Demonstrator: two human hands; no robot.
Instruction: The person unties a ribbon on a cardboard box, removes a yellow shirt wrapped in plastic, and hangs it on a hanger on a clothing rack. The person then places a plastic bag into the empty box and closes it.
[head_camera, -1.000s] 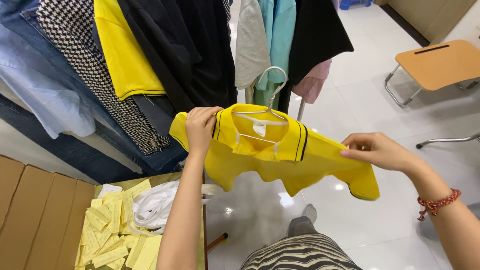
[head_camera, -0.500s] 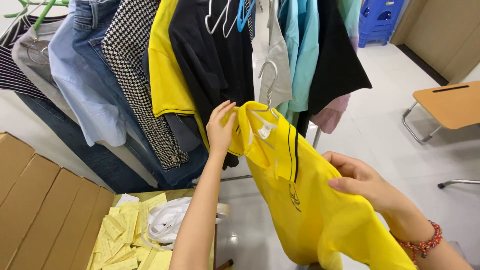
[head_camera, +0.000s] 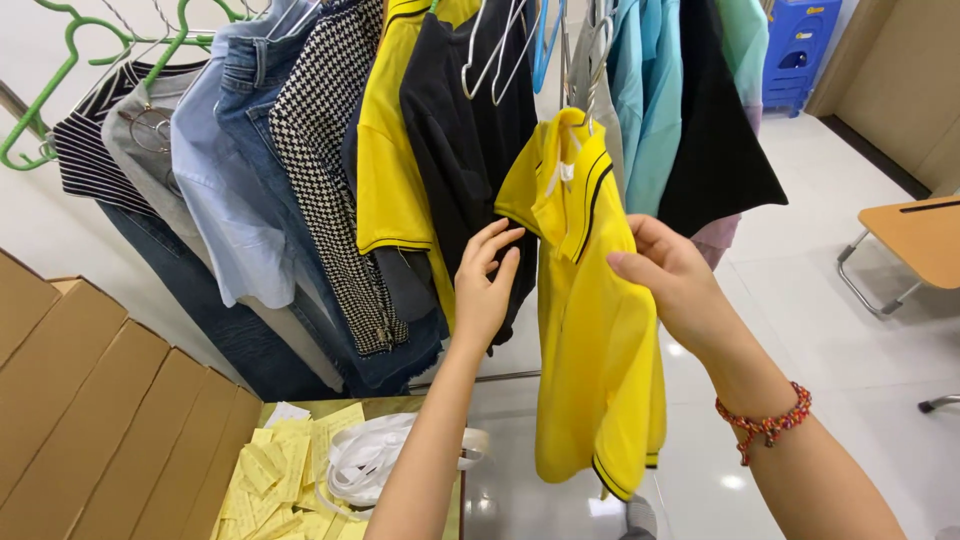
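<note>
- Left hand (head_camera: 487, 285) raised, fingers spread loosely, fingertips at the front edge of the yellow polo shirt (head_camera: 590, 330).
- Right hand (head_camera: 672, 280) pinching its other side.
- Hanging on the rack among other clothes — bright yellow, black-striped collar and hem.

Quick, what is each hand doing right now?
Left hand: open, fingers against the yellow polo shirt.
Right hand: closed on the shirt's side.

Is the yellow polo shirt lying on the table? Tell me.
No, the yellow polo shirt hangs from the rack among other clothes, with the right hand on it.
</note>
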